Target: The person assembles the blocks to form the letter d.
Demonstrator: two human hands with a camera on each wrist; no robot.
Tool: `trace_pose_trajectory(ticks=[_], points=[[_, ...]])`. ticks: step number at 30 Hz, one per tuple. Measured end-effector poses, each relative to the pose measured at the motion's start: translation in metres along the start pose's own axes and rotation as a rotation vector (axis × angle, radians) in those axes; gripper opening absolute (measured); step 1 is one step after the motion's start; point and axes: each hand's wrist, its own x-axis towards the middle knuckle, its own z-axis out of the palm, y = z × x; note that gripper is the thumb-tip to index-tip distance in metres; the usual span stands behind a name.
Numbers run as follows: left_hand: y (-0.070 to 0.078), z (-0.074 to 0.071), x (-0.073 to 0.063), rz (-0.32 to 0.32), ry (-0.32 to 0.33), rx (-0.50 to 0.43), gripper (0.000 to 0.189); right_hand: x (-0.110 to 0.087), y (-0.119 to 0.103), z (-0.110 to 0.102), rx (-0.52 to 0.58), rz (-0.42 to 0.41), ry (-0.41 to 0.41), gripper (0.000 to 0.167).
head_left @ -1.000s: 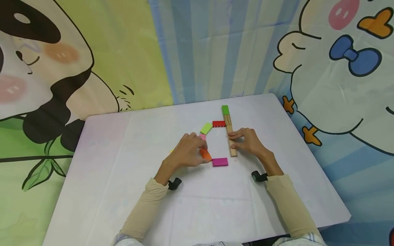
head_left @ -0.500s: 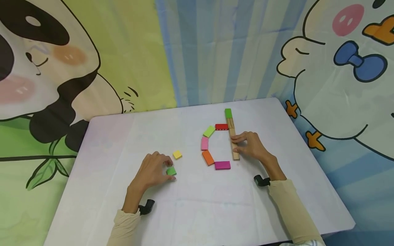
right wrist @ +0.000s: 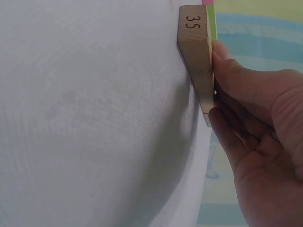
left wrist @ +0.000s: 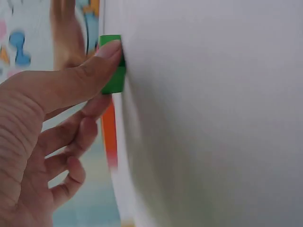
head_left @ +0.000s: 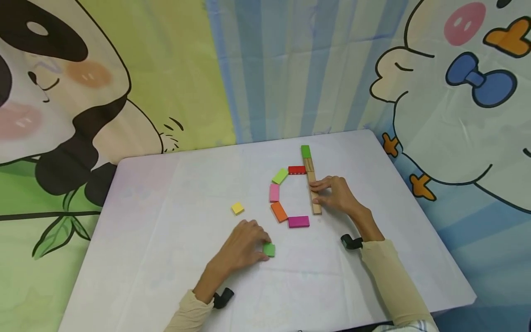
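My left hand (head_left: 244,244) pinches a small green block (head_left: 268,250) between thumb and fingers, close over the white table in front of the colored blocks. In the left wrist view the thumb covers part of that green block (left wrist: 112,80). My right hand (head_left: 338,196) rests its fingertips on a plain wooden block (head_left: 312,177); its end face carries the number 35 in the right wrist view. This block lies in a straight line with another wooden piece and a green block (head_left: 305,151) at the far end.
Left of the line, red (head_left: 297,170), lime (head_left: 280,175), pink (head_left: 274,192), orange (head_left: 279,212) and magenta (head_left: 298,222) blocks form a curve. A yellow block (head_left: 238,208) lies apart on the left of the white table (head_left: 166,230). A printed cloth (head_left: 274,69) hangs behind.
My left hand left the orange block, reached left to the green block, and now carries it rightward and nearer the front. The right hand stays on the wooden block.
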Motion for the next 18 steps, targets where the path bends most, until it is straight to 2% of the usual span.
trace_pose_trajectory(ticks=[4,8,14,18], points=[[0.04,0.022,0.025,0.175,-0.036,0.05,0.032,0.0,0.0,-0.001,-0.002,-0.004,0.001,0.043],[0.065,0.037,0.05,0.284,-0.049,0.177,0.027,0.002,0.0,-0.001,-0.01,-0.002,0.005,0.042],[0.082,0.048,0.078,0.357,-0.007,0.351,0.018,0.003,0.0,-0.001,-0.013,-0.003,0.008,0.042],[0.087,0.054,0.09,0.342,0.017,0.379,0.014,0.003,0.001,-0.001,-0.005,-0.012,0.009,0.041]])
